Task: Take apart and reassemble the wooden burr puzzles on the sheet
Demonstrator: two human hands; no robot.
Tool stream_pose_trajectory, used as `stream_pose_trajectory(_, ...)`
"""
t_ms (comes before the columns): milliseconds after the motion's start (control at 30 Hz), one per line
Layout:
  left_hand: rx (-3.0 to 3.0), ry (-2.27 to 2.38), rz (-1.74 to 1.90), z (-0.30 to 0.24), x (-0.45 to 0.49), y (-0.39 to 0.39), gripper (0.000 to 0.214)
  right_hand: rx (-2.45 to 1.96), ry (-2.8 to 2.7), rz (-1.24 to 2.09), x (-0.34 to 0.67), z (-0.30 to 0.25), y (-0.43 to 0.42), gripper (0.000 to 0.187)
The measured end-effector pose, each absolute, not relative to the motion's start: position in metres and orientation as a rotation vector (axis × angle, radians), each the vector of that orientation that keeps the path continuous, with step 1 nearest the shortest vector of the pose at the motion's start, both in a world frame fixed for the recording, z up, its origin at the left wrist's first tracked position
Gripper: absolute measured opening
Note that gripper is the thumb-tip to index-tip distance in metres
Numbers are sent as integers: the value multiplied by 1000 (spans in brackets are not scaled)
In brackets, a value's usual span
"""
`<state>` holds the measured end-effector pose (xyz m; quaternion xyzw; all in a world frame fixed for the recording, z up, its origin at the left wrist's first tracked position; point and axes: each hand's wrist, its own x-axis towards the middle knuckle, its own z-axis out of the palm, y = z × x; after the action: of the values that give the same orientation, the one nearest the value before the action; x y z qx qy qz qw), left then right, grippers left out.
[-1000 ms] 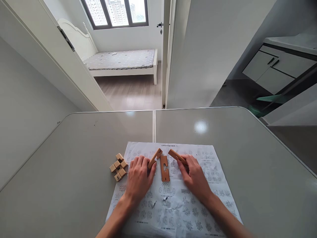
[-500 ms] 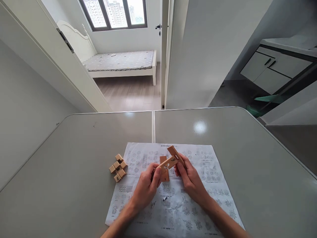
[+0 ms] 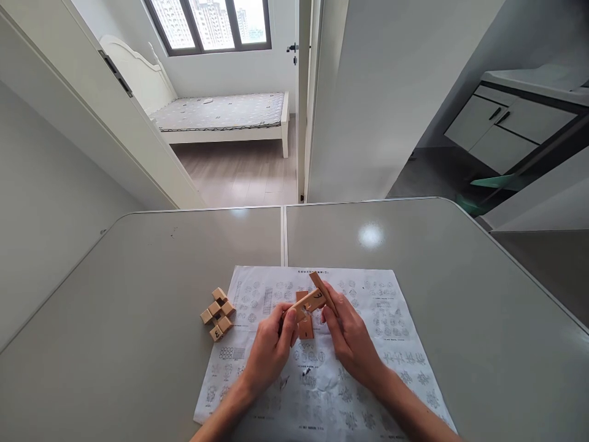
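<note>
My left hand [image 3: 271,344] is closed on a notched wooden puzzle piece [image 3: 315,301] with a dark mark near its far end. In my right hand [image 3: 350,331] is a second, slimmer-looking wooden puzzle piece [image 3: 323,291], tilted, its side crossing the end of the left one. Whether the two are interlocked I cannot tell. Beneath them a reddish wooden piece [image 3: 306,329] marked 1 lies on the printed sheet [image 3: 368,393], partly hidden by the held piece. Left of the sheet sits a cluster of wooden blocks [image 3: 218,313], one face marked 3.
The sheet, covered in small puzzle drawings, lies on a grey table [image 3: 115,344] with a seam down its far half. Beyond the table's far edge are a doorway, a bed [image 3: 225,113] and a window. White cabinets [image 3: 506,129] stand at the right.
The piece in my right hand has turned to a more edge-on view against the left piece, and the right fingers have shifted slightly. The blocks on the table stay put.
</note>
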<state>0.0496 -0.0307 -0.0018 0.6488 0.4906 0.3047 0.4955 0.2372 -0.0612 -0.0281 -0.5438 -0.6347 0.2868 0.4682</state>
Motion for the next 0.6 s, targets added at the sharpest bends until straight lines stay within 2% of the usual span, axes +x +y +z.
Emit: stream_pose_trajectory(600, 1527, 1084, 705, -1, 48, -31, 38, -1101, -1894, 621, 236, -26, -63, 68)
